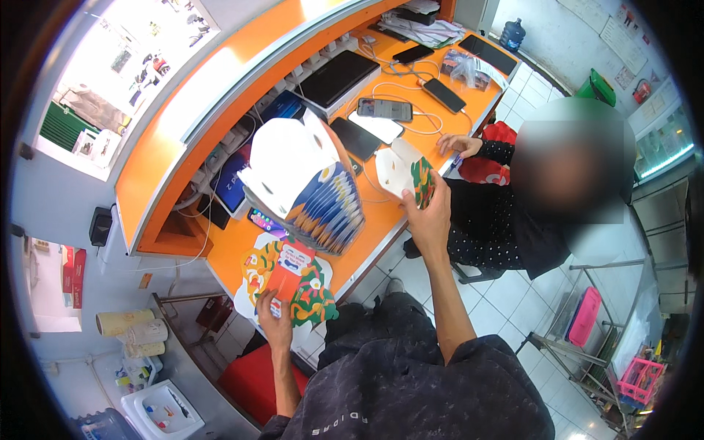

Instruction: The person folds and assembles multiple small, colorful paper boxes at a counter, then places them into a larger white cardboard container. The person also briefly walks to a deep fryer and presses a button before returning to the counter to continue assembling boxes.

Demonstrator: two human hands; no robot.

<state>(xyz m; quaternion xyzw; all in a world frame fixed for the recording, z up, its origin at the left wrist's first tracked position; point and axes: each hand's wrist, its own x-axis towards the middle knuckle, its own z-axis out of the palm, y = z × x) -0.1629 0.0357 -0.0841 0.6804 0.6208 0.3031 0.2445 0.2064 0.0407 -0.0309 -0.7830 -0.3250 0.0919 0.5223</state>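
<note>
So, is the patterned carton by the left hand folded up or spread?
Spread: the carton lies flat on the counter, printed panels splayed out.

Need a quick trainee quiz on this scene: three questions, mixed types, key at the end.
1. Short answer: what does the person's right hand hold?
2. True or false: the nested stack of blue-and-white paper cartons is left of the right hand.
3. Fill in: the left hand touches flat, unfolded cardboard in red, yellow and green, lying on the ______ tabletop.

Key:
1. A small open paper carton, white inside with a green-patterned outside.
2. True.
3. Orange.
</note>
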